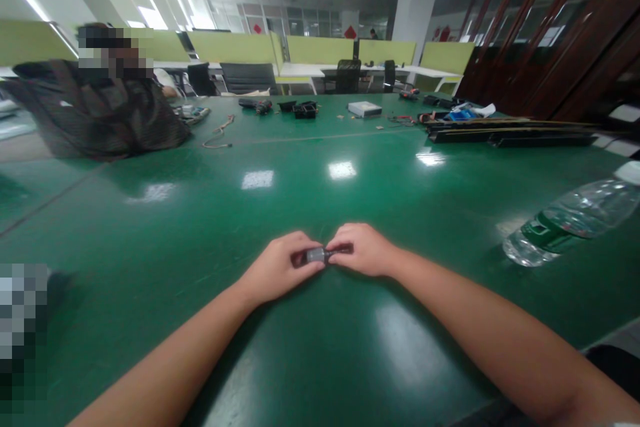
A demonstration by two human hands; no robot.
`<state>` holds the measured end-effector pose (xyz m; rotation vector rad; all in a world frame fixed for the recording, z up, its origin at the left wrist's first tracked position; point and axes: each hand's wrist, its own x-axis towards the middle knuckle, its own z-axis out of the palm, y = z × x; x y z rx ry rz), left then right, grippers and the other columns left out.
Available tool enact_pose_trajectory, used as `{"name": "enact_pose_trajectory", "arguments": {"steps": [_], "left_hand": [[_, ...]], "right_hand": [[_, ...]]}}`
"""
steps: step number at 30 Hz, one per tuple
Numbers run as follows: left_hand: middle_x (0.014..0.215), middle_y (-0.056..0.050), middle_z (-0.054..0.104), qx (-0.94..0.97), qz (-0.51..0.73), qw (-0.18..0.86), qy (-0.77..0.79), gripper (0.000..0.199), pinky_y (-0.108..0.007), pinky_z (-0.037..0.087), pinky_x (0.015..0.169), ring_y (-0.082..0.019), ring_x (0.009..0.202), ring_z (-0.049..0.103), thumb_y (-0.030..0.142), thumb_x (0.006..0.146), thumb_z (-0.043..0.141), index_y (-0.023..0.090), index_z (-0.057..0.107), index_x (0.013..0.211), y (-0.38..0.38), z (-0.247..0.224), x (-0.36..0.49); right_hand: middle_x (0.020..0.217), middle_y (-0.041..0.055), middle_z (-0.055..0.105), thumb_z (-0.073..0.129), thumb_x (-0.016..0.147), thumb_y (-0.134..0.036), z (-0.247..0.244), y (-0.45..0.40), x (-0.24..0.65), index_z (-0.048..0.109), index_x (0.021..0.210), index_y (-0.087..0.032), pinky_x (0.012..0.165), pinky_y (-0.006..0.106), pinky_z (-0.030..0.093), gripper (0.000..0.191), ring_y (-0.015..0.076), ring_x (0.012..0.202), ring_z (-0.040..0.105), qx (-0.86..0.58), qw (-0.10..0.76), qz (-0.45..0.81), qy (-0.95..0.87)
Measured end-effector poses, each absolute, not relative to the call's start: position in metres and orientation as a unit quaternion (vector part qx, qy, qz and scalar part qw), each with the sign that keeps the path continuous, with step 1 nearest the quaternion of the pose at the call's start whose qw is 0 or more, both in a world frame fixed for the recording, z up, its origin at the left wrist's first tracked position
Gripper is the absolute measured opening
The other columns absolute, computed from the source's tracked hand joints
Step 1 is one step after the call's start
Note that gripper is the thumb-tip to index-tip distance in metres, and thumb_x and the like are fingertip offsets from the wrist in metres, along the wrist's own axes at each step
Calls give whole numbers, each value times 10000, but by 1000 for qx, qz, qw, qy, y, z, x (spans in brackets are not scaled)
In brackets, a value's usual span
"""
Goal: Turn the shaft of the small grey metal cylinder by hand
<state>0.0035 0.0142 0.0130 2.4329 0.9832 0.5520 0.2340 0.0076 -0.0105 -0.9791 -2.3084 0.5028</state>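
Observation:
Both hands meet low in the middle of the view, just over the green tabletop. Between thumb and fingers my left hand grips a small grey cylinder. A narrow dark end sticks out of the cylinder on the right, and my right hand pinches it. The fingers cover part of the piece, so its exact kind cannot be made out. Whether it rests on the table is also unclear.
A clear water bottle lies on its side at the right. A large dark bag stands at the left. Along the back are a white box, black parts, a cable and long black strips. A person sits beyond the bag.

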Motion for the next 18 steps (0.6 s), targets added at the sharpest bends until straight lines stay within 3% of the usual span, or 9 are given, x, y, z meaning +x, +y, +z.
{"name": "enact_pose_trajectory", "arguments": {"steps": [18], "left_hand": [[884, -25, 633, 881, 192, 243, 359, 276, -240, 439, 660, -143, 732, 578, 413, 887, 630, 228, 731, 1065, 14, 14, 2]], "right_hand": [[895, 43, 720, 696, 818, -233, -11, 9, 236, 748, 964, -175, 775, 270, 451, 165, 165, 837, 617, -355, 283, 164, -876]]}}
